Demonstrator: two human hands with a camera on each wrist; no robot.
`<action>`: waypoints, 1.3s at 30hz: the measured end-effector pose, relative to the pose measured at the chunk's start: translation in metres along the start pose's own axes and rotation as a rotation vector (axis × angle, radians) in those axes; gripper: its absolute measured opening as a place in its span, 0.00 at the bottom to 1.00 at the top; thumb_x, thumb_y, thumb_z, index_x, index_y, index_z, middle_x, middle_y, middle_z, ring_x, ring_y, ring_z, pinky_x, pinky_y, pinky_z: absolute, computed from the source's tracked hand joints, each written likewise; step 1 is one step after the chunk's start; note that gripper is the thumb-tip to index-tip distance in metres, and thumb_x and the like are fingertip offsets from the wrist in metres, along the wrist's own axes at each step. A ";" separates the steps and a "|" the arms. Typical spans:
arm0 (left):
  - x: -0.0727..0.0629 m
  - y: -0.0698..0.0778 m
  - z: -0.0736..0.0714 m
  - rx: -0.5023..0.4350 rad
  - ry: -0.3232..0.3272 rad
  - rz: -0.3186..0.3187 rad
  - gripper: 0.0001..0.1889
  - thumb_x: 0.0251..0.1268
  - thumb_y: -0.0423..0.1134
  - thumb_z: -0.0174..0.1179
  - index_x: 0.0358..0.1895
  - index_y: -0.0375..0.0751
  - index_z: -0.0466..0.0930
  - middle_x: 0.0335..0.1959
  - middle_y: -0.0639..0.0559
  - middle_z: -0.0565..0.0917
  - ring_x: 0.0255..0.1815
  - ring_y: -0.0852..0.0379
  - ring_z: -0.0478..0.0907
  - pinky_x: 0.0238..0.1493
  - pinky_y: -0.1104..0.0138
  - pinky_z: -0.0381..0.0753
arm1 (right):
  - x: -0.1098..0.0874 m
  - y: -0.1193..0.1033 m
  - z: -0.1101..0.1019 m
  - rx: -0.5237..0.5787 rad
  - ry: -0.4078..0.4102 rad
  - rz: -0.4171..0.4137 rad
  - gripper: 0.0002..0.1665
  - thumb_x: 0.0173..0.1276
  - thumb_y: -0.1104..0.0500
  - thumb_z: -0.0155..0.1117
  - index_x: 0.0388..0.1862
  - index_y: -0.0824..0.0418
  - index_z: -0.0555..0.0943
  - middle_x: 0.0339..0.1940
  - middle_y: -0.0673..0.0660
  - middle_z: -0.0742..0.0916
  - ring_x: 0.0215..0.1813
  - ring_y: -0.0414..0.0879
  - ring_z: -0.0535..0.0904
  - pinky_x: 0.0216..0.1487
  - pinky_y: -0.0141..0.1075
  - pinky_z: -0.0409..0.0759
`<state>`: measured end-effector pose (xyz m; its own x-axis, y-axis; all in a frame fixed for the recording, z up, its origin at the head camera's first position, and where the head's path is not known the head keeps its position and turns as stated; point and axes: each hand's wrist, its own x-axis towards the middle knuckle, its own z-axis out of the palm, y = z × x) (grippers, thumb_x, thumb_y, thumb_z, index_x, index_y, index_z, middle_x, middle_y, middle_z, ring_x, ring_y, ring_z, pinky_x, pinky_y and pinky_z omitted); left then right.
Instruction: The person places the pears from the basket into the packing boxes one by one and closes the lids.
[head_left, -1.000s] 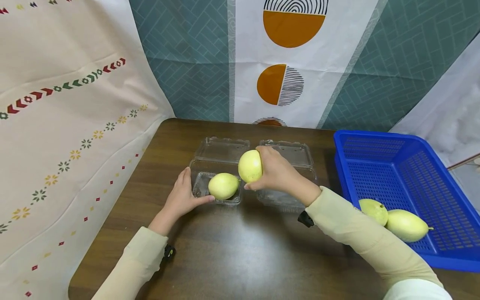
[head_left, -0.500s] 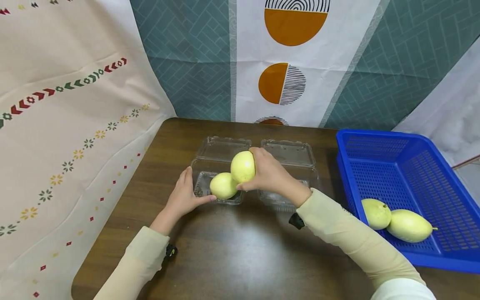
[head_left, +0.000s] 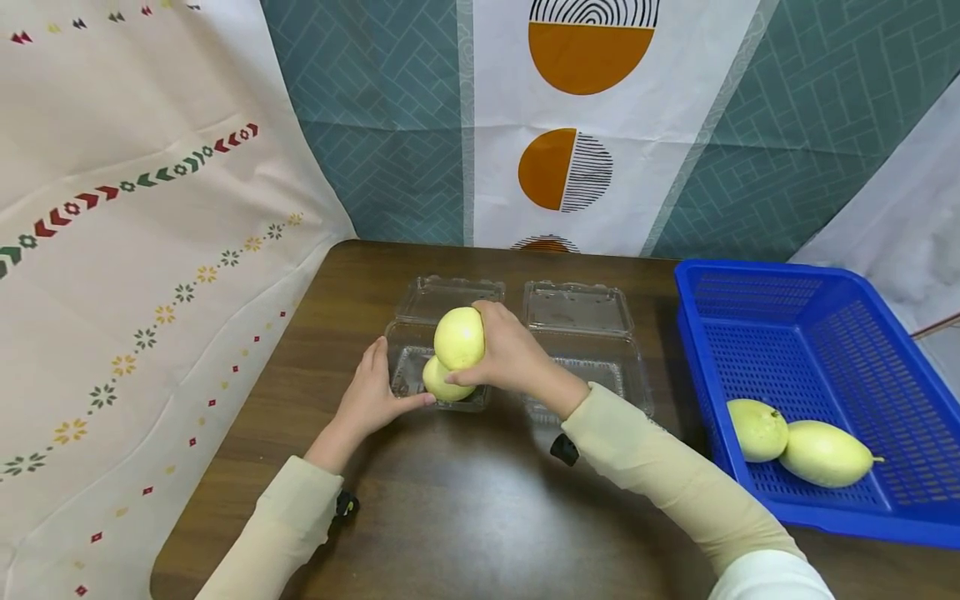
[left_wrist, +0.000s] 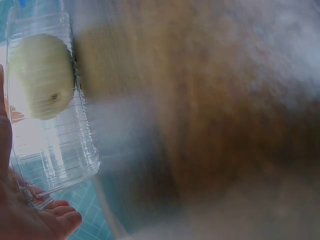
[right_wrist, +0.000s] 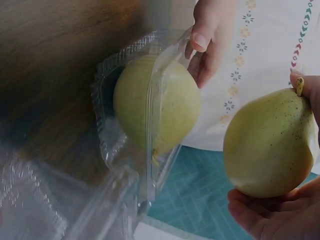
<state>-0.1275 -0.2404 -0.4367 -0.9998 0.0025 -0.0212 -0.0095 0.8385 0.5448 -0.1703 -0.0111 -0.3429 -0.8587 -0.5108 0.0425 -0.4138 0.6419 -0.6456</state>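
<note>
My right hand (head_left: pixel 513 354) grips a pale yellow melon (head_left: pixel 459 337) above the left clear plastic clamshell container (head_left: pixel 406 372). Its thumb and fingers wrap the fruit from the right, and the short stem (right_wrist: pixel 299 86) shows in the right wrist view. Inside that container lies a second melon (head_left: pixel 442 385), partly covered by the held one in the head view. At the container's left end, my left hand (head_left: pixel 371 396) holds the box, thumb (right_wrist: pixel 201 40) at the rim and fingers around the outer wall. The container's lid (head_left: pixel 453 293) is folded back.
To the right stands a second clear clamshell (head_left: pixel 637 367) with its lid (head_left: pixel 577 308) folded back. A blue plastic basket (head_left: pixel 701 358) at the right holds two melons (head_left: pixel 825 454). Patterned cloths hang behind and to the left of the brown wooden table (head_left: pixel 450 508).
My right hand has carried its melon leftward, from beside the left container to over the melon in it. The left hand stays at the container's end.
</note>
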 end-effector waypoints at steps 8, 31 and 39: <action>-0.002 -0.002 -0.001 0.007 0.018 0.005 0.66 0.42 0.64 0.71 0.73 0.24 0.42 0.73 0.29 0.49 0.71 0.30 0.52 0.62 0.39 0.64 | 0.009 -0.005 0.014 0.023 0.024 0.000 0.60 0.40 0.46 0.81 0.67 0.68 0.62 0.60 0.63 0.75 0.55 0.54 0.74 0.52 0.47 0.78; 0.000 0.000 0.003 -0.016 0.014 0.022 0.65 0.42 0.63 0.71 0.73 0.25 0.42 0.73 0.29 0.50 0.72 0.31 0.53 0.63 0.41 0.64 | 0.024 -0.004 0.047 0.053 0.111 0.012 0.61 0.40 0.44 0.80 0.68 0.68 0.61 0.61 0.63 0.74 0.56 0.55 0.73 0.54 0.50 0.77; -0.002 0.001 -0.002 -0.018 0.034 0.011 0.65 0.41 0.63 0.72 0.73 0.25 0.43 0.73 0.29 0.51 0.71 0.31 0.54 0.64 0.41 0.63 | 0.029 -0.009 0.061 0.096 0.132 0.013 0.62 0.41 0.43 0.80 0.69 0.67 0.60 0.60 0.63 0.74 0.55 0.54 0.74 0.52 0.50 0.77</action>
<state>-0.1253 -0.2405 -0.4345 -0.9999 -0.0072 0.0136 0.0016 0.8289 0.5595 -0.1732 -0.0662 -0.3824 -0.8985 -0.4196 0.1293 -0.3773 0.5872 -0.7161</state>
